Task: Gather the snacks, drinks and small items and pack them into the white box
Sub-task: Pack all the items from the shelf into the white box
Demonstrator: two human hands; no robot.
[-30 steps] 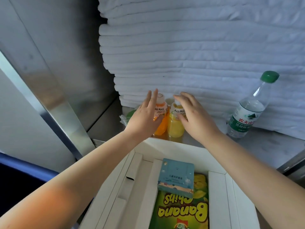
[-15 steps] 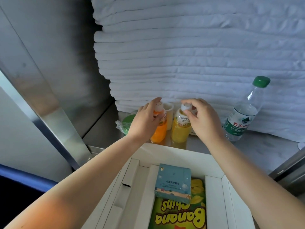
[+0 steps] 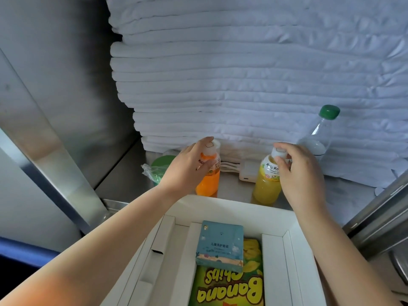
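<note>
My left hand grips the neck of an orange juice bottle standing just behind the white box. My right hand holds the white cap of a yellow juice bottle to its right. Inside the box lie a green banana chips bag and, on top of it, a small blue carton. A clear water bottle with a green cap stands at the back right.
A tall stack of folded white linen fills the back. A white charger with cables lies between the two juice bottles. A green-lidded item in plastic wrap sits at the left. Metal walls and rails flank both sides.
Both hands closed onto the juice bottles and drew them apart, the orange to the left and the yellow to the right, which uncovered the white charger between them.
</note>
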